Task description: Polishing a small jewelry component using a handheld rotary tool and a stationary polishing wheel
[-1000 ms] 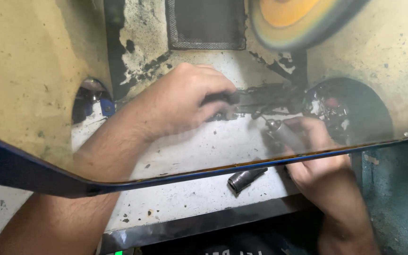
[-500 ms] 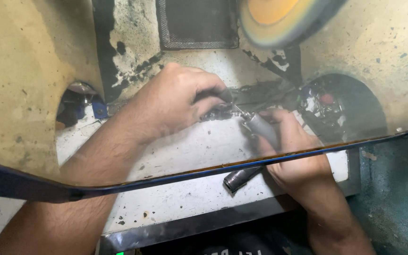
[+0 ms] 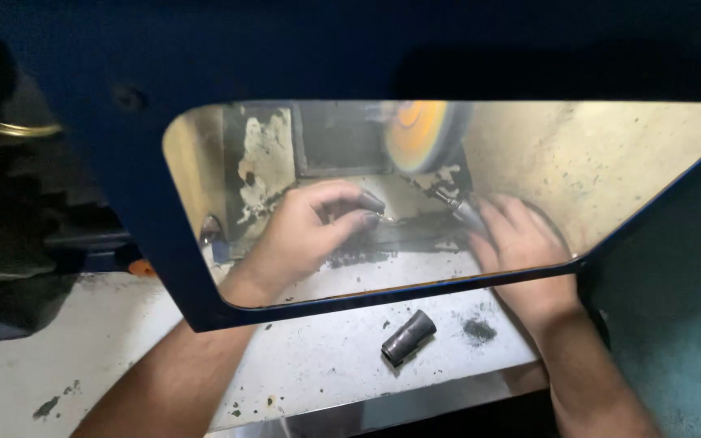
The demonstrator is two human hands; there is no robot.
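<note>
I look through a window in a blue guard point(image 3: 148, 243) at both hands. My left hand point(image 3: 306, 235) reaches in from the lower left and pinches a small dark piece point(image 3: 371, 204) between thumb and fingertips. My right hand point(image 3: 521, 243) comes in from the lower right, curled around a thin metal tool point(image 3: 454, 204) whose tip points up and left, towards the left hand's piece. An orange buffing wheel point(image 3: 418, 134) hangs just above and between the hands, touching neither. The hands are blurred behind the pane.
A short dark cylinder point(image 3: 408, 336) lies on the white, speckled bench top point(image 3: 318, 357) in front of the guard. A small heap of dark dust point(image 3: 479, 329) sits to its right. Dark machine parts point(image 3: 34, 235) stand at the left.
The view has pulled back, so the blue guard now frames the scene. The hands have drawn slightly apart, and the left fingertips now show a small dark piece.
</note>
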